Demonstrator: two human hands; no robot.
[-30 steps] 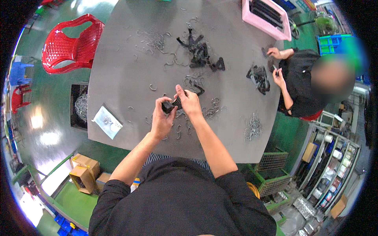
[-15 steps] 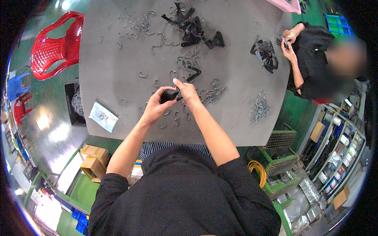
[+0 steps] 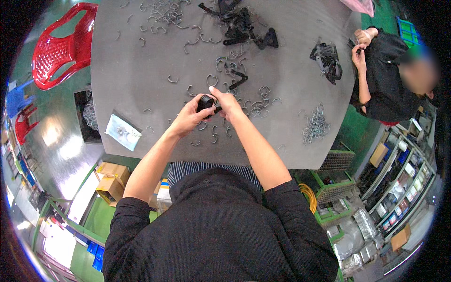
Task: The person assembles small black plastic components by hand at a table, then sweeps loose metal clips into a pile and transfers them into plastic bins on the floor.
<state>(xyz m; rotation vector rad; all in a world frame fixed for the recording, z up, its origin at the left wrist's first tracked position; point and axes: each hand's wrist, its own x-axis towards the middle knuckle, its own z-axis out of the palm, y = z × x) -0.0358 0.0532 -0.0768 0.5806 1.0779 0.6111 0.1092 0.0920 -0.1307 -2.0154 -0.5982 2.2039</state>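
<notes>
1. The black rounded part is between the two hands, above the near half of the grey table. Fingers cover much of it, so its full shape is unclear.
2. The left hand is closed on the part's left side, with the thumb across the near edge and the fingers round the far side.
3. The right hand grips it from the right, its thumb pointing up and away from the body; its fingertips are hidden.
4. The part lies to the right of the left palm and to the left of the right one. Both hands touch it, so neither is nearer. The visible portion seems to slant from far left to near right, but I cannot tell its true long axis.
5. Just beyond the right hand lies a V-shaped black bracket, its point toward the right.
6. Bent wire hooks lie right of that hand; a black bracket pile sits farther out.
</notes>
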